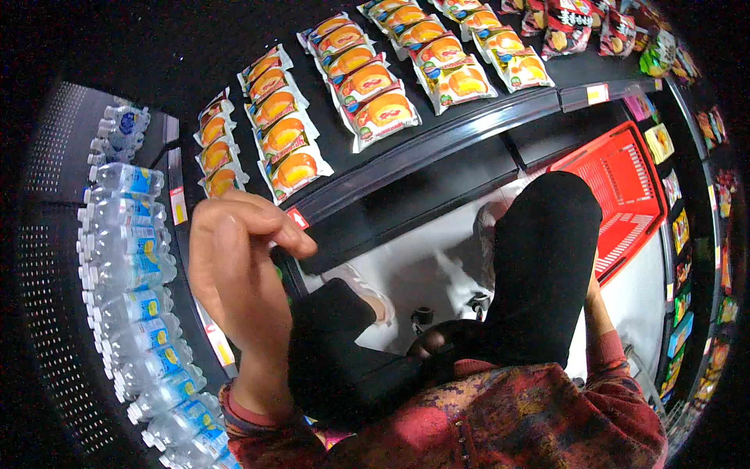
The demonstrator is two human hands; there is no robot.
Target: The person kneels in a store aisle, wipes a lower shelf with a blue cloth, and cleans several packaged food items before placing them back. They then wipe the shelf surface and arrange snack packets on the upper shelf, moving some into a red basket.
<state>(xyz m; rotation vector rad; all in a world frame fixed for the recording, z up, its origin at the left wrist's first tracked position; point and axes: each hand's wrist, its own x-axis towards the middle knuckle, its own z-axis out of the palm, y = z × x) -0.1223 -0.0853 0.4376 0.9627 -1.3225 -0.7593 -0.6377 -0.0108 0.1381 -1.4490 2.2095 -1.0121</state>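
My left hand (237, 258) is raised in front of the shelf, fingers loosely bent and apart, with nothing seen in it. Just beyond it, rows of packaged filled buns (293, 170) in clear-and-white wrappers lie on a black shelf (433, 132). Bottled water with blue labels (140, 252) stands to its left. Most of my right hand (593, 287) is hidden behind my bent right knee (545, 246). The red plastic shopping basket (624, 199) is beside that knee; whether my right hand touches it is hidden.
Red snack bags (567, 26) sit at the shelf's far right end. Another shelf with colourful packets (679, 234) runs along the right side. Below the bun shelf is a black lower panel (410, 205). Pale glossy floor (404, 275) shows between my legs.
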